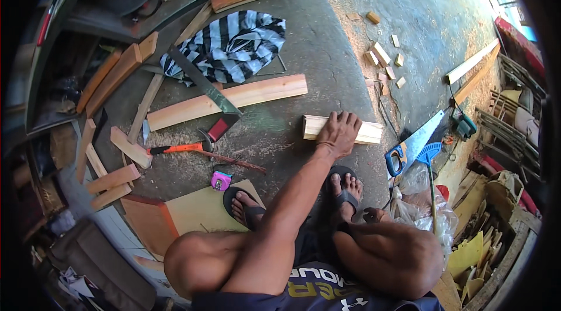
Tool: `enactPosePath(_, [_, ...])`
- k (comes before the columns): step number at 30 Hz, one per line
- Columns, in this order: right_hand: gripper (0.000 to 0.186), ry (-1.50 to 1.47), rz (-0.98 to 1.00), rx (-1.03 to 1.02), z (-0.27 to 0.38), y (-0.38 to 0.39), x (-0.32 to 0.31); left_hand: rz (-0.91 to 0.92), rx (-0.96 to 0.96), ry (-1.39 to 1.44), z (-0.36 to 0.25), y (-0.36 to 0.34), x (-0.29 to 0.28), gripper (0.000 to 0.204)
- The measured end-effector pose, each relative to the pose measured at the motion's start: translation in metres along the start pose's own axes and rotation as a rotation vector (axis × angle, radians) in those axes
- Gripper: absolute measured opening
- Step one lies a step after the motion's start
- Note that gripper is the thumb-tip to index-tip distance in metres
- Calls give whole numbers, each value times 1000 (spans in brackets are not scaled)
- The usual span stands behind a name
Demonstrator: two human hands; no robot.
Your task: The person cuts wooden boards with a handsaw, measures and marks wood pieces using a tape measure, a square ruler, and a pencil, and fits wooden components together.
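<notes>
My left hand (340,134) lies over a short pale wooden block (368,133) on the concrete, its fingers closed around the top. Beside my right knee, part of my right hand (376,214) shows with its fingers curled; the knee hides the rest, and I cannot make out what it holds. To the left lies a long wooden board (269,90), with a metal try square (201,83) across it. Below the square is a hammer (175,148) with an orange handle. A pink tape measure (221,181) sits near my left foot.
A handsaw (416,140) and a blue rake head (429,152) lie at the right, near a plastic bag (412,185). Small offcuts (381,54) and sawdust are scattered beyond the block. A striped cloth bundle (234,45) and several planks (114,80) lie at the left.
</notes>
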State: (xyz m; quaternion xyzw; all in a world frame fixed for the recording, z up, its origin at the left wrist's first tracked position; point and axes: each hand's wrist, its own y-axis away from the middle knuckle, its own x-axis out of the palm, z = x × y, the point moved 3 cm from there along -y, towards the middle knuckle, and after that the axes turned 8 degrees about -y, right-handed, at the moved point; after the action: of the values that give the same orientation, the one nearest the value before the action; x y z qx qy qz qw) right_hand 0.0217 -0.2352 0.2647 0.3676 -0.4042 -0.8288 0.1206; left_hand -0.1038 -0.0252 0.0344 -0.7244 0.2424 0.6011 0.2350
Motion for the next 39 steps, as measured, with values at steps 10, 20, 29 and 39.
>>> enactPosePath(10, [19, -20, -142, 310, -89, 45, 43, 57, 32, 22, 3, -2, 1, 40])
enactPosePath(20, [29, 8, -179, 144, -136, -59, 44, 64, 23, 1, -5, -10, 4, 44])
enactPosePath(29, [33, -20, -119, -29, -155, -102, 42, 149, 19, -58, -1, 2, -1, 48])
enactPosePath(39, [33, -44, -328, -157, -228, -176, -4, 164, -39, -123, 17, -59, -12, 61])
